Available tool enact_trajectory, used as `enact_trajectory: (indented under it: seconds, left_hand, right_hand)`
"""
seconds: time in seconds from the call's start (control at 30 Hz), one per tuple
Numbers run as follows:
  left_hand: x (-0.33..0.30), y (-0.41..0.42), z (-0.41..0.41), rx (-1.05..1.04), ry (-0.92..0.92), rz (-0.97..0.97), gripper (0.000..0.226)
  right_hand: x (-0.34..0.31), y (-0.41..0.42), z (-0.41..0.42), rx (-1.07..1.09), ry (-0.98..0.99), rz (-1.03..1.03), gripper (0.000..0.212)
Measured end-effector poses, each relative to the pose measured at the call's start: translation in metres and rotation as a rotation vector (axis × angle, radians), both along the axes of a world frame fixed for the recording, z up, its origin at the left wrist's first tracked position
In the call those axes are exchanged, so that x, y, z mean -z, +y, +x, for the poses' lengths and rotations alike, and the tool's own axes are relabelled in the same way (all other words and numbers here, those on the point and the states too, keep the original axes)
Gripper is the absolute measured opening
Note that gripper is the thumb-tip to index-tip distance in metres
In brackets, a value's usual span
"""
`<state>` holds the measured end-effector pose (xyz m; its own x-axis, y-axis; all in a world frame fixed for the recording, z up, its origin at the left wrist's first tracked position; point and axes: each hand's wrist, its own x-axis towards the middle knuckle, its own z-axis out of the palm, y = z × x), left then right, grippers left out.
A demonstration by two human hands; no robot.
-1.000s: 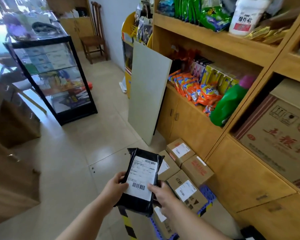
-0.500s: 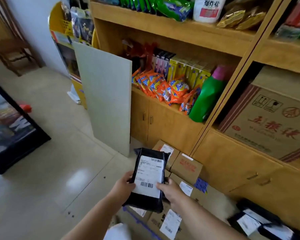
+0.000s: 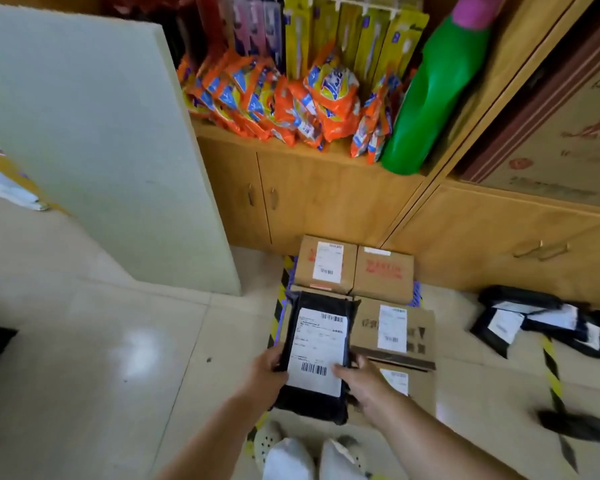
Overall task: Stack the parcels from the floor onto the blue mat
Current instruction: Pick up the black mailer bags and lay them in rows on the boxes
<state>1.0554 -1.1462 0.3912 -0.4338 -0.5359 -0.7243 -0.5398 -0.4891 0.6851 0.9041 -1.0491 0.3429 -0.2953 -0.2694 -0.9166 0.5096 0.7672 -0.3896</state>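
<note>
I have the flat black plastic mailer bag with the white shipping label (image 3: 315,355) gripped from both sides: my left hand (image 3: 269,374) wraps its left edge, fingers curled behind, and my right hand (image 3: 361,381) pinches the right edge with the thumb lying on the label's lower corner. A grip on both edges keeps the soft bag flat and label-up, so I judge it ready to be laid down squarely.

It hangs over the near left part of the blue plastic mat (image 3: 417,293), of which only slivers show at the far right edge and far left corner, because four brown cardboard boxes (image 3: 355,268) cover it in a tight two-by-two block. Whether the bag touches the box beneath I cannot tell.

Its long axis runs from me toward the wooden cabinet (image 3: 329,199), parallel to the mat's left edge, barcode end nearest me.

More black mailer bags (image 3: 541,320) lie on the tiled floor (image 3: 84,341), right of the mat.
</note>
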Motion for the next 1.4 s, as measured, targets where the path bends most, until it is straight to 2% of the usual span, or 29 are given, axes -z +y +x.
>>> enact_trajectory:
  seconds: [0.13, 0.3, 0.37, 0.53, 0.6, 0.8, 1.03, 1.07, 1.13, 1.2, 1.23, 1.33, 1.4]
  left_hand:
    - [0.070, -0.022, -0.019, 0.015, -0.079, 0.003, 0.064]
    - [0.163, -0.040, -0.048, 0.002, -0.091, -0.016, 0.055]
    - [0.212, -0.048, -0.051, -0.004, -0.115, -0.027, 0.050]
    - [0.313, -0.069, -0.053, 0.005, -0.155, -0.100, 0.061]
    - [0.342, -0.076, -0.054, -0.006, -0.158, -0.129, 0.062]
    - [0.403, -0.090, -0.057, -0.044, -0.126, -0.150, 0.064]
    - [0.432, -0.091, -0.057, -0.060, -0.090, -0.199, 0.057]
    - [0.431, -0.091, -0.058, -0.047, -0.098, -0.218, 0.057]
    - [0.424, -0.087, -0.059, 0.033, -0.173, -0.314, 0.061]
    - [0.418, -0.084, -0.061, 0.208, -0.285, -0.536, 0.071]
    - [0.416, -0.082, -0.062, 0.308, -0.303, -0.618, 0.076]
    - [0.421, -0.080, -0.065, 0.510, -0.317, -0.635, 0.077]
    - [0.425, -0.080, -0.064, 0.519, -0.299, -0.587, 0.077]
  right_hand:
    - [0.066, -0.019, -0.015, -0.023, 0.029, 0.057, 0.073]
    - [0.155, -0.044, -0.033, -0.061, 0.036, 0.063, 0.049]
    - [0.192, -0.053, -0.039, -0.051, 0.030, 0.043, 0.047]
    - [0.271, -0.079, -0.047, 0.001, -0.004, -0.026, 0.034]
    - [0.298, -0.089, -0.048, 0.001, 0.017, -0.046, 0.036]
    - [0.351, -0.106, -0.043, 0.010, 0.100, -0.093, 0.035]
    - [0.381, -0.106, -0.039, -0.072, 0.275, -0.143, 0.050]
    - [0.383, -0.104, -0.040, -0.123, 0.357, -0.135, 0.059]
    - [0.382, -0.104, -0.045, -0.352, 0.679, -0.095, 0.079]
    - [0.378, -0.107, -0.053, -0.661, 1.013, -0.145, 0.086]
    - [0.378, -0.110, -0.057, -0.810, 1.105, -0.193, 0.087]
    - [0.387, -0.117, -0.070, -1.140, 1.203, -0.202, 0.083]
    - [0.392, -0.120, -0.075, -1.263, 1.190, -0.124, 0.077]
